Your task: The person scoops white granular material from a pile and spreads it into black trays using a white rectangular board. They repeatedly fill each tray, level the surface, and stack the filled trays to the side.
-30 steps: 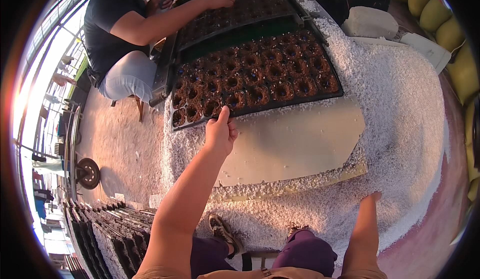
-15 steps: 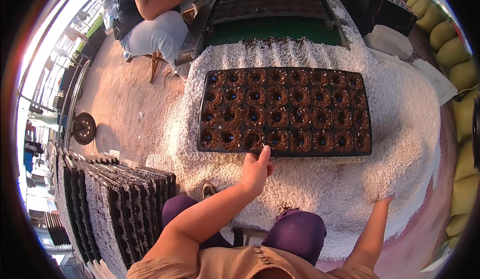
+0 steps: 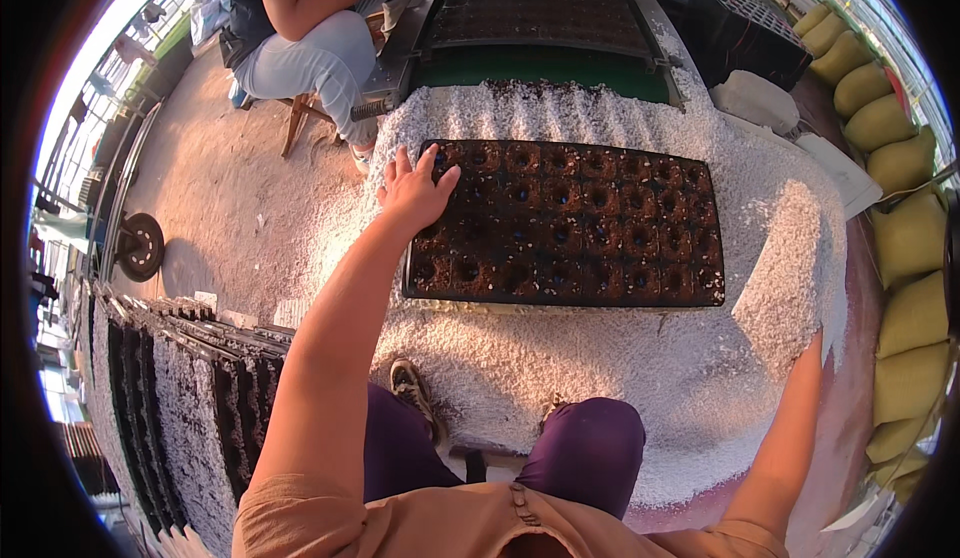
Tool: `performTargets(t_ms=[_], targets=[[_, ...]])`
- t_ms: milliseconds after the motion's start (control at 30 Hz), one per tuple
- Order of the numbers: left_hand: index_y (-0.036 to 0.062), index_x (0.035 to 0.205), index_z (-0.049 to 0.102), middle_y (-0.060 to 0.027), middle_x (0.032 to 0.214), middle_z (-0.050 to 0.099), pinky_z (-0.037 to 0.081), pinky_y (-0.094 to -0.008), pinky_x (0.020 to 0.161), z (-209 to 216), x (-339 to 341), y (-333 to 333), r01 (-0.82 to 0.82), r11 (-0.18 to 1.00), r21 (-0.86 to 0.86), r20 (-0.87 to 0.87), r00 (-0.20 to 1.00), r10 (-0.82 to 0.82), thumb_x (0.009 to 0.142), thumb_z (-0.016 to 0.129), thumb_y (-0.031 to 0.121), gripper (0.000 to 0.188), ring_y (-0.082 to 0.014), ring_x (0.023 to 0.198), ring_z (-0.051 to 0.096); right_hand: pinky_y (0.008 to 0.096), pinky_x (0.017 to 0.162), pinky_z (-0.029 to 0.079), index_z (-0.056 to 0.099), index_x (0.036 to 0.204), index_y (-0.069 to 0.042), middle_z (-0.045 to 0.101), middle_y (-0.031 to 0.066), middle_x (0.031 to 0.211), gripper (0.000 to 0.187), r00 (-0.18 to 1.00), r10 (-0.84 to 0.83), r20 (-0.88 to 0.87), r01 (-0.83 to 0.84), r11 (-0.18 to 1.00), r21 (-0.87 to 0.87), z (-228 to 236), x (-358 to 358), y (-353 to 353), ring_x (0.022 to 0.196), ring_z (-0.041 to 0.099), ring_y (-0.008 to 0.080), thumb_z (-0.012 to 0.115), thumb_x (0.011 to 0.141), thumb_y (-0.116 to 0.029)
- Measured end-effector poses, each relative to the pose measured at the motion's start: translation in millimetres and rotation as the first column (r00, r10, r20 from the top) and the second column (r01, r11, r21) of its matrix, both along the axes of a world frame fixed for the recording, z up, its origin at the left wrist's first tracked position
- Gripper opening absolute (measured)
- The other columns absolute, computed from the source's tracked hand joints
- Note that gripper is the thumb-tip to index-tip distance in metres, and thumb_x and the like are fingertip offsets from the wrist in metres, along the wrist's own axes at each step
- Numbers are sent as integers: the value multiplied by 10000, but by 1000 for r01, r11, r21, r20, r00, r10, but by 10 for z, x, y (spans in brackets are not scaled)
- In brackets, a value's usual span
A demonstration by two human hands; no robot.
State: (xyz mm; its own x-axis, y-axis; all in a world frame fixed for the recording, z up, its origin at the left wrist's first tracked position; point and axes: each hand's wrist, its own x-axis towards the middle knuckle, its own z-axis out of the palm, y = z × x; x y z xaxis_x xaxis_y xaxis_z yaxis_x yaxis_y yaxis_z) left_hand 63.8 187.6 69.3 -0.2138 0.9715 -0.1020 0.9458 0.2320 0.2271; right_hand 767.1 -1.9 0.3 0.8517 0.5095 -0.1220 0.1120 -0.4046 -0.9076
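A: Where is the seed tray (image 3: 565, 223) lying?

B: On the bed of white granules (image 3: 600, 378), just in front of the knees. Its cells are looking filled with dark soil — none topped with white yet.

A: And the hands?

B: The left hand (image 3: 412, 190) is resting on the tray's left corner, fingers spread. The right hand is hidden — cannot tell.

The single head view looks steeply down from close above the seed tray (image 3: 565, 223), edges bending outward.
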Motion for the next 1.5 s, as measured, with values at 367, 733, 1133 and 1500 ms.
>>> performTargets(t_ms=[367,733,1133,1500], targets=[[-41,1252,324,-255,1153,478,397,-349,868,-342,-425,-845,-52,997,-60,571,817,77,829,528,272,565,-324,1026,513,394,755,437,552,942,-27,593,182,934,323,531,572,625,-174,795,-581,1822,-2390,1199,912,554,338,617,664,-178],[-30,1049,436,-112,906,550,538,-316,656,-164,-521,-1505,-195,869,-455,890,-72,450,891,452,157,245,-221,785,597,363,735,454,555,978,-5,606,187,906,330,641,558,527,-574,804,-152,2381,-3063,940,848,589,312,616,704,-176],[-40,1062,432,-148,1018,544,516,-338,772,-230,-653,-1582,86,899,-429,882,-176,438,914,338,88,217,-226,903,582,389,654,492,555,929,-6,616,176,847,188,263,770,582,-230,635,-737,1683,-4767,1100,792,615,311,527,748,-50],[26,1106,428,-98,1023,539,490,-319,727,-502,-467,-2321,201,952,-229,897,-335,287,869,424,72,242,-189,876,570,365,585,496,526,1032,-9,588,124,896,359,-178,790,587,-686,328,-649,1183,-6826,90,794,581,229,591,711,-156]])
